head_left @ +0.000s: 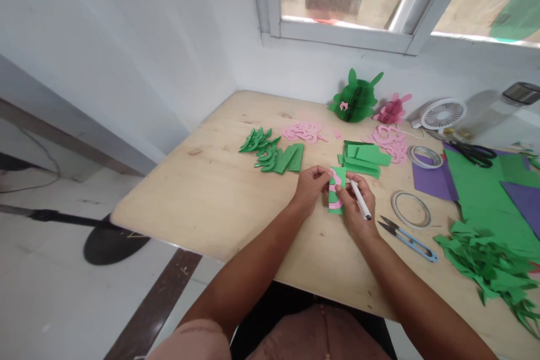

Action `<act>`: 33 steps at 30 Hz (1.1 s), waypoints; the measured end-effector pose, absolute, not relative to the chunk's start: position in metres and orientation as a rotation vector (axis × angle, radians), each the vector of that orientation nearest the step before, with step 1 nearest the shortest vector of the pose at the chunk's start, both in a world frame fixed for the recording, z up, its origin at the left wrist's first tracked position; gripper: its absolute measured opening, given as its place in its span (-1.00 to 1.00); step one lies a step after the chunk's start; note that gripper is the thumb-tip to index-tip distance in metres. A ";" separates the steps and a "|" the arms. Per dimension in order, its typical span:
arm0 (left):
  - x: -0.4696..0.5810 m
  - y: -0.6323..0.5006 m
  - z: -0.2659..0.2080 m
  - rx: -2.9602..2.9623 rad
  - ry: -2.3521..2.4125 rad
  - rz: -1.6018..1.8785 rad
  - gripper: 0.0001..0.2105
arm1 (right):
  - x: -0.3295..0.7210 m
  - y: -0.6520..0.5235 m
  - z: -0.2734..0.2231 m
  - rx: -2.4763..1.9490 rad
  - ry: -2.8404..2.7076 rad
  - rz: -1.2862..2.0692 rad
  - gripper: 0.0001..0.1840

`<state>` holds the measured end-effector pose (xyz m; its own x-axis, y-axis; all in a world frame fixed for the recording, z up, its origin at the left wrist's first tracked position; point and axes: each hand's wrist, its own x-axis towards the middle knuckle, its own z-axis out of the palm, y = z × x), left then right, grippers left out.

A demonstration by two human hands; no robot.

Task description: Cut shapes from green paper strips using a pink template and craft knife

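A green paper strip point(341, 173) is held upright between both hands above the table, with a curvy pink paper cutout point(336, 202) lying flat against its face. My left hand point(311, 187) pinches the strip's upper left edge. My right hand point(359, 202) grips its right side, the thumb pressing on the pink cutout. A white pen point(359, 198) with a dark tip also rests in my right hand, slanting down across it. Just behind the hands lies a stack of green paper strips point(365, 158).
Left of the hands lie green cut pieces point(270, 152) and pink cutouts point(304, 131). To the right are thread snips point(409, 239), tape rolls point(411, 209), black scissors point(470, 153), green scraps point(489, 264) and a small fan point(442, 113). A green honeycomb paper figure point(356, 100) stands by the wall.
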<state>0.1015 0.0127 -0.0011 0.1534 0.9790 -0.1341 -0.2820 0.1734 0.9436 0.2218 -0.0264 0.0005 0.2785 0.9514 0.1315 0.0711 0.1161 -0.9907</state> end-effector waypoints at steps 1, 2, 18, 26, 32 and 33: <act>0.102 0.013 -0.001 0.939 0.968 1.129 -0.79 | 0.222 -0.027 0.001 -1.279 -1.094 0.876 -0.53; 0.102 0.013 -0.001 0.940 0.968 1.130 -0.80 | 0.222 -0.027 0.001 -1.280 -1.098 0.873 -0.53; 0.100 0.012 0.000 0.933 0.975 1.092 -0.78 | 0.222 -0.025 -0.002 -1.273 -1.108 0.878 -0.56; 0.098 0.013 0.000 0.934 0.985 1.038 -0.71 | 0.219 -0.027 0.000 -1.265 -1.104 0.894 -0.51; 0.097 0.012 0.001 0.966 0.993 1.054 -0.68 | 0.220 -0.028 0.002 -1.262 -1.113 0.897 -0.55; 0.097 0.013 0.001 0.975 1.001 1.065 -0.68 | 0.220 -0.028 0.002 -1.264 -1.114 0.898 -0.55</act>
<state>0.0970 0.0126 0.0007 0.1799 0.9703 -0.1618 -0.2209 0.2002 0.9545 0.2205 -0.0280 0.0016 0.2522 0.9581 0.1357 0.0707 0.1216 -0.9901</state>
